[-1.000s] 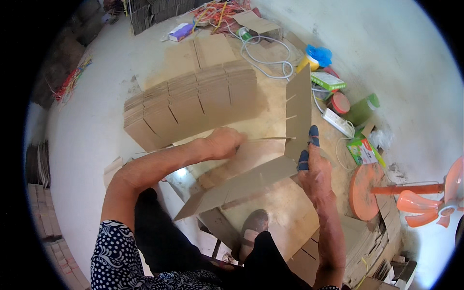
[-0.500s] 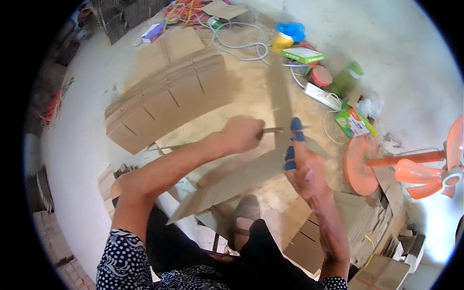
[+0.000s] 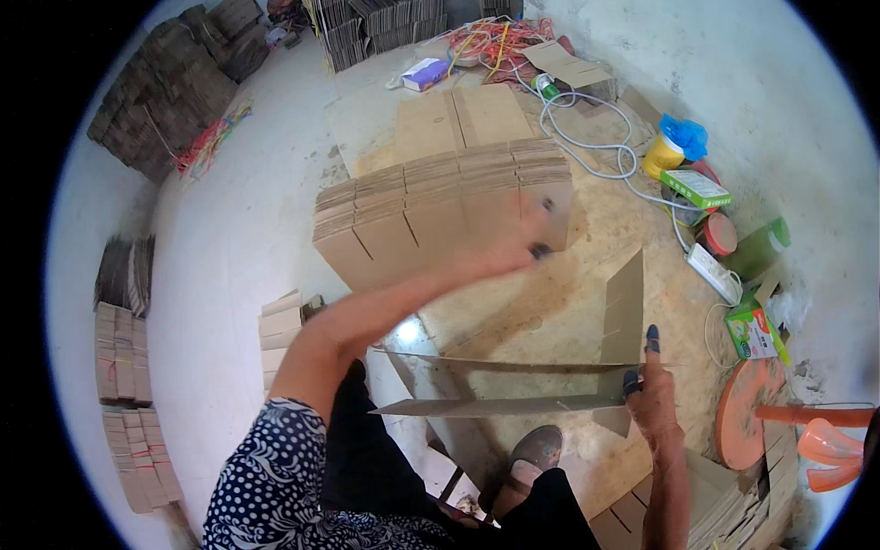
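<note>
Plain brown slotted cardboard strips point(image 3: 513, 390), two flat and one upright, pinched in right hand point(image 3: 651, 403) fingers, blurred left hand point(image 3: 522, 240) on far stack point(image 3: 440, 206), grip unclear

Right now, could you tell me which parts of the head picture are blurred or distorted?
Head view: the left hand is motion-blurred over the stack of slotted cardboard pieces; the right hand and its cardboard sheets look sharp; fisheye curvature bends the edges, with a black rim.
</note>
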The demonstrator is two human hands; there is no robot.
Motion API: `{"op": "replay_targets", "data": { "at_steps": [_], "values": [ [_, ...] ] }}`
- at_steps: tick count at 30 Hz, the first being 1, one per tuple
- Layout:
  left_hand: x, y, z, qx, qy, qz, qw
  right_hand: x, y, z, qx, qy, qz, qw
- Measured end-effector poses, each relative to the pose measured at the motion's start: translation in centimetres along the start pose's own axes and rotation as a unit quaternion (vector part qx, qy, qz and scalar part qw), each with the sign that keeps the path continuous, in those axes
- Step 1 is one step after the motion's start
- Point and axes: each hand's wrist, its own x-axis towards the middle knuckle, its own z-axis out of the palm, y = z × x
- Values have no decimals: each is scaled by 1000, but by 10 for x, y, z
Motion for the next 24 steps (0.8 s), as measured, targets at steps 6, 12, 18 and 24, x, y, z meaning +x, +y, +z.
{"op": "replay_targets", "data": {
  "at_steps": [6,12,18,24],
  "values": [
    [-20,-100,-47,98,67,-83,990,5,-8,14,-14,-18,-27,999],
    [-12,-75,-79,34,-100,-214,971,12,14,21,-49,59,-140,987],
    [-33,-77,-73,9,-168,-135,977,1,-7,13,-19,67,-92,993],
    [-32,-2,-95,-77,11,-174,982,-16,-15,-4,-27,94,-95,991]
  ]
}}
